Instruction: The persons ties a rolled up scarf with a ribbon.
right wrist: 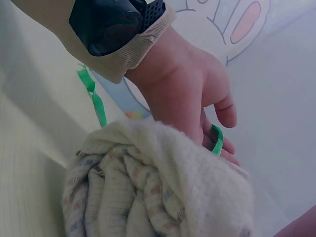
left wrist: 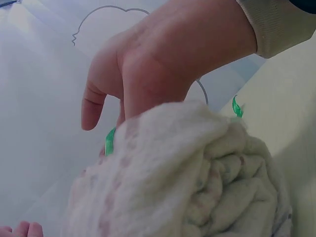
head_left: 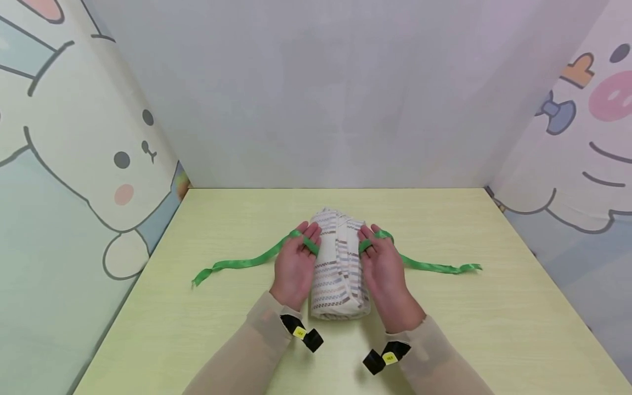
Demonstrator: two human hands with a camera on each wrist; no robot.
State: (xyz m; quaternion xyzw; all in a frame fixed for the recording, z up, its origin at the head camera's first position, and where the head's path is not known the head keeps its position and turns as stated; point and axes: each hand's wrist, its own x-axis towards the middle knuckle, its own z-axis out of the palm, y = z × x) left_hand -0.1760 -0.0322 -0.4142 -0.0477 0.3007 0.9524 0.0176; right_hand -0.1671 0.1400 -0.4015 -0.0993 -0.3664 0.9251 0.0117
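Observation:
A rolled cloth [head_left: 340, 285], white with rows of small coloured dashes, lies lengthwise on the table between both hands. My left hand [head_left: 295, 269] is along its left side, palm turned up and fingers loosely extended. On the opposite side my right hand [head_left: 387, 271] mirrors it. Green ribbon [head_left: 242, 264] crosses the fingers of each hand beside the roll, its two frayed ends trailing outward left and right. In the right wrist view, the ribbon [right wrist: 217, 140] loops up by the fingers. The roll [left wrist: 163, 168] hides most of the left fingers in the left wrist view; its spiral end shows.
The pale wooden table [head_left: 148, 340] reaches back to a plain grey wall [head_left: 340, 99]. Cartoon-printed panels stand on the left [head_left: 74, 137] and right [head_left: 568, 181]. A black camera [head_left: 313, 340] is strapped to the left wrist, another [head_left: 374, 362] to the right.

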